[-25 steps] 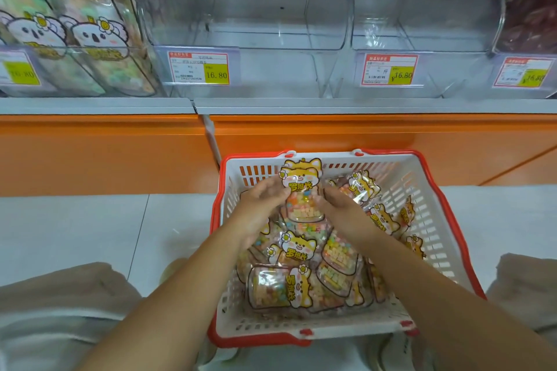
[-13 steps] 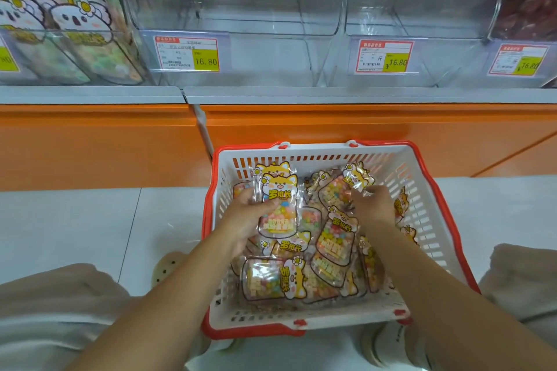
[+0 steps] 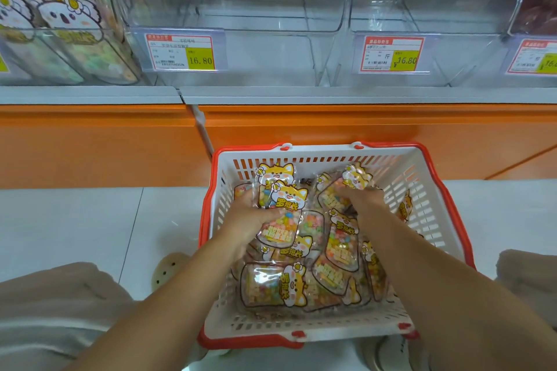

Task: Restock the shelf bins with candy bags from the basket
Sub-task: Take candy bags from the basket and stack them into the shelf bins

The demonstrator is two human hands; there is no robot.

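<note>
A white basket with a red rim [image 3: 434,199] sits on the floor below the shelf, holding several clear candy bags printed with yellow cats. My left hand [image 3: 250,214] grips two stacked candy bags [image 3: 281,205] upright at the basket's left side. My right hand [image 3: 364,202] is down among the bags at the back right, closed on the top of another candy bag [image 3: 355,176]. More bags [image 3: 271,286] lie flat near the front. Two clear shelf bins stand above: the middle bin [image 3: 235,3] and the right bin [image 3: 434,0] hold nothing.
A bin at the left [image 3: 60,24] is full of koala-printed bags. Price tags reading 16.80 [image 3: 182,53] hang on the bin fronts. An orange panel [image 3: 90,144] runs under the grey shelf edge. My knees flank the basket on the white tiled floor.
My left hand shifted left with its bags, now two held together. My right hand moved from the middle to the back right and closed on another bag. The view dropped slightly.
</note>
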